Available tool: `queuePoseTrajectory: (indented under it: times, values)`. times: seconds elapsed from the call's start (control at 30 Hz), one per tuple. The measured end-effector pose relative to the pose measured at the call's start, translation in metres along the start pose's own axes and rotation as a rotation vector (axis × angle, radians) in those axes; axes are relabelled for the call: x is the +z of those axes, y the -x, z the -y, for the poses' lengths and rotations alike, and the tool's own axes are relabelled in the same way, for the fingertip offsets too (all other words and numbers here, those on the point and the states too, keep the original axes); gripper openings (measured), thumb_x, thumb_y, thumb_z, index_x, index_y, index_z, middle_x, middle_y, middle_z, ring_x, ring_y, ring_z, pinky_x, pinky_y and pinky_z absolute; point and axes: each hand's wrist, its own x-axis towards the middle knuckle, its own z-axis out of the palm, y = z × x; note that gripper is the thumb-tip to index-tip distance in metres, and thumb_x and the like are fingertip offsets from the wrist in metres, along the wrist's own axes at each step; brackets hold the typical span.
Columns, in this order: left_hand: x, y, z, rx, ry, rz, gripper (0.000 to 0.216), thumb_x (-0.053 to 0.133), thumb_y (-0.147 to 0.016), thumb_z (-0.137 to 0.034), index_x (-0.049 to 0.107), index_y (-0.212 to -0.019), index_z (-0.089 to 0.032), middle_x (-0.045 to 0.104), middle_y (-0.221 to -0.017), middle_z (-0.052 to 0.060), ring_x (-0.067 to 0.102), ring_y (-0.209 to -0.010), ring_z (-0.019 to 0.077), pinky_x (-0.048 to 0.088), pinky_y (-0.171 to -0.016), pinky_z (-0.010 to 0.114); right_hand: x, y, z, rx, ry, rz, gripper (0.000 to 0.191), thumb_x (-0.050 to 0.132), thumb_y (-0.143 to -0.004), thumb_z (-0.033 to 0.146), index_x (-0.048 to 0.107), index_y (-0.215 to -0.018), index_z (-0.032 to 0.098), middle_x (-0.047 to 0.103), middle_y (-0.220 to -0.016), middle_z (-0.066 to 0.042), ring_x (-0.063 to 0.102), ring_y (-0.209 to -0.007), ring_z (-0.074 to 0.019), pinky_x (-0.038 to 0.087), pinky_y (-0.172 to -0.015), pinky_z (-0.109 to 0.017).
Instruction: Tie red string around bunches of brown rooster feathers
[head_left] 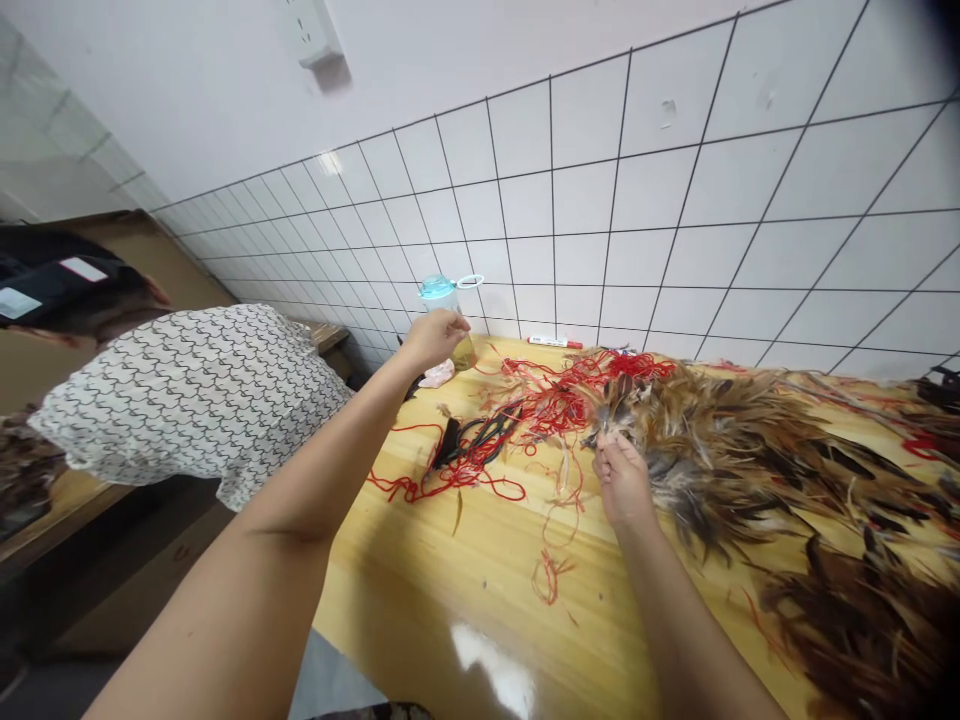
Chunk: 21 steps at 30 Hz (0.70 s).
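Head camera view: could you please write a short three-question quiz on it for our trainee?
1. True or false: the left hand grips the bottle with the teal lid, near the tiled wall.
2. What does the right hand pinch? A) feathers B) a spoon C) a brush
3. Fill in the gap: the tangled string lying on the table between the two hands is ___ in colour.

Key: 1 true; 2 A; 3 red.
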Motion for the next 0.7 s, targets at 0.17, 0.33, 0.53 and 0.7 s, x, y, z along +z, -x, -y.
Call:
queuePoseTrajectory:
  times: [0.17,0.33,0.53,0.7]
  values:
    - [0.017,0.036,-0.008,0.053,-0.042,0.243,0.010,0.060,-0.075,-0.022,0.069,-0.076,-0.019,0.068,-0.082,0.005,0.060,-0.075,0.0175,0.042,-0.071,0.028,-0.002,0.000,-0.001,0.004,0.015,0.031,0.034,0.077,-0.060,0.043,0.054,-0.066,0.018,0.040,-0.055,0.007,0.024,-0.045,-0.0034,0.016,-0.040,-0.019]
    - [0.042,0.086,-0.016,0.155,-0.061,0.501,0.009,0.058,-0.076,-0.021,0.068,-0.078,-0.020,0.067,-0.081,0.005,0.060,-0.075,0.0183,0.042,-0.068,0.028,-0.002,0.000,-0.003,0.020,0.002,0.034,0.034,0.078,-0.060,0.041,0.055,-0.066,0.017,0.041,-0.057,0.006,0.025,-0.046,-0.0032,0.016,-0.041,-0.019]
    - [0.080,0.119,-0.012,0.187,-0.097,0.419,0.015,0.052,-0.079,-0.016,0.066,-0.082,-0.020,0.065,-0.086,0.006,0.059,-0.085,0.0194,0.045,-0.077,0.031,0.000,0.002,-0.003,0.017,0.038,0.032,0.034,0.078,-0.060,0.042,0.054,-0.067,0.018,0.041,-0.057,0.006,0.027,-0.047,-0.0041,0.018,-0.041,-0.020]
    - [0.099,0.122,-0.018,0.203,-0.135,0.383,0.016,0.051,-0.081,-0.016,0.065,-0.083,-0.021,0.063,-0.088,0.008,0.058,-0.088,0.0209,0.046,-0.080,0.034,0.001,0.003,-0.004,0.014,0.034,0.027,0.033,0.077,-0.061,0.041,0.053,-0.065,0.018,0.041,-0.056,0.006,0.026,-0.047,-0.0042,0.019,-0.042,-0.019]
